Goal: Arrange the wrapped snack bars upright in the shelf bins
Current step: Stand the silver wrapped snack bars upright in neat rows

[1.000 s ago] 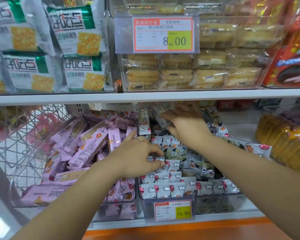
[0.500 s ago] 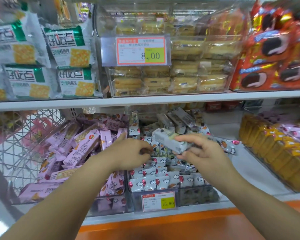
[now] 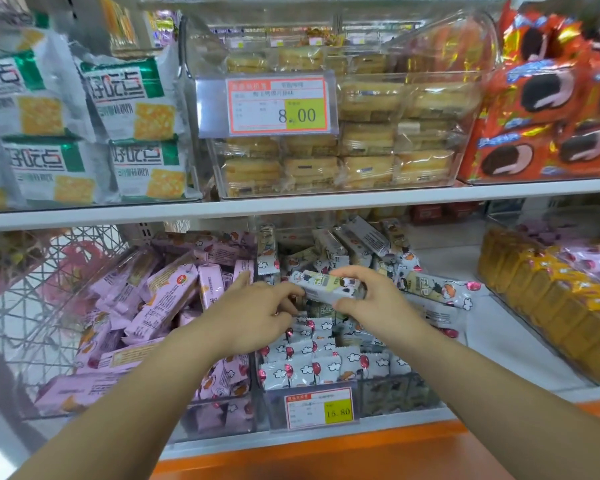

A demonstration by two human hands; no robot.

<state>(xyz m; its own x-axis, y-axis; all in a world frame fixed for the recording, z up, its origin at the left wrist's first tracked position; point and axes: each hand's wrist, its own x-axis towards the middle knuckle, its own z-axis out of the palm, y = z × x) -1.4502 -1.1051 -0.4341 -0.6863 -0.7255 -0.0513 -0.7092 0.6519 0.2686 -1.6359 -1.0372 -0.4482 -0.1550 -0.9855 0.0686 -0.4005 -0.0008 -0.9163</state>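
Note:
A white wrapped snack bar (image 3: 326, 287) with cartoon print lies sideways in the air over the clear middle bin (image 3: 388, 396). My right hand (image 3: 371, 299) grips its right end. My left hand (image 3: 257, 313) reaches in from the left, fingertips touching the bar's left end. Below them, rows of white bars (image 3: 312, 368) stand upright at the bin's front. More white bars (image 3: 357, 240) lie loose at the back. One white bar (image 3: 437, 289) lies flat on the shelf to the right.
A bin of pink wrapped bars (image 3: 160, 296) in disorder stands left of the middle bin. Yellow packs (image 3: 541, 296) fill a bin at right. A price tag (image 3: 319, 407) hangs on the middle bin's front. The upper shelf board (image 3: 291, 206) runs close above.
My right hand has pulled a white bar from the back of the bin forward. My left hand has risen from the upright rows to meet the bar's left end.

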